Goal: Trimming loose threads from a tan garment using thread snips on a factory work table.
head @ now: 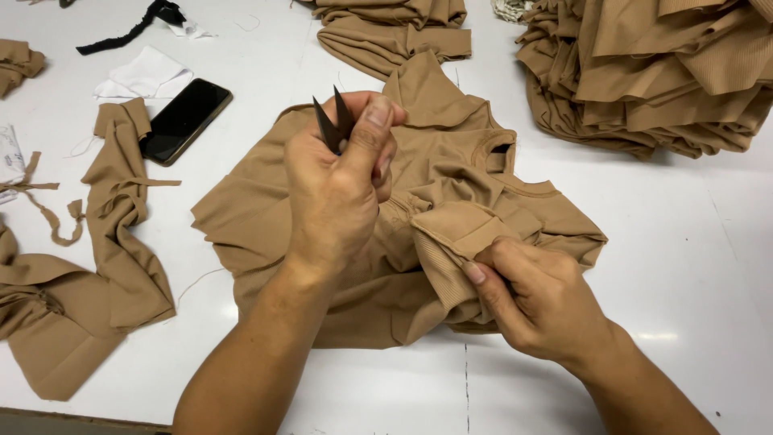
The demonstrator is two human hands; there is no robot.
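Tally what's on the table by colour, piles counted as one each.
Tan: 6 – garment in both hands, folded stack, big pile, long piece, scrap, strips
Black: 3 – snips, phone, strip
White: 2 – cloth, scrap
Total: 11

Bare forearms, no sleeves; short-nailed fingers (475, 272)

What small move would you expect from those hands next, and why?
Probably the left hand brings its small black snips down to the folded cuff that the right hand pinches on the tan garment. The blades point up, away from the cloth, while the cuff is held out ready.
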